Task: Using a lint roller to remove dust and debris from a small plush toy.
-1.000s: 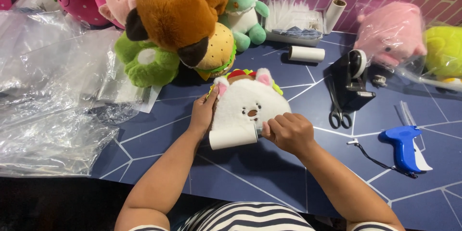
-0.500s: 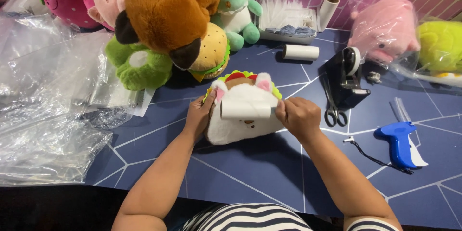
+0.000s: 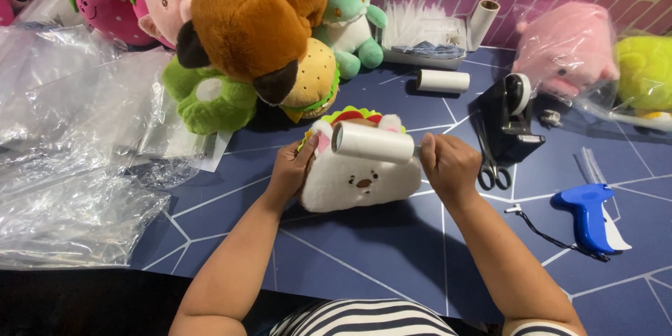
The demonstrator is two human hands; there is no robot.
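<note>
Change: the lint roller [image 3: 373, 141] now lies across the top edge of the white sandwich plush [image 3: 360, 178], at its ears; a second ago it sat at the plush's near bottom edge, half a second ago across the middle.
Meaning: judged from that travel, one full pass from near to far over the white face is about finished.
Plush position: flat on the blue table [image 3: 364, 266], centre of the scene, face up, its coloured filling edge pointing far toward the burger plush [image 3: 313, 78].
Right hand [image 3: 448, 165]: closed in a fist on the roller's handle at the roller's right end, wrist straight, forearm running in from the near right.
Left hand [image 3: 290, 168]: clamped on the plush's left edge, thumb on top, fingers tucked under, steadying it.
Nearby right: scissors [image 3: 490, 161], black tape dispenser [image 3: 511, 115], blue tagging gun [image 3: 586, 213].
Nearby left: clear plastic bags [image 3: 77, 161].
</note>
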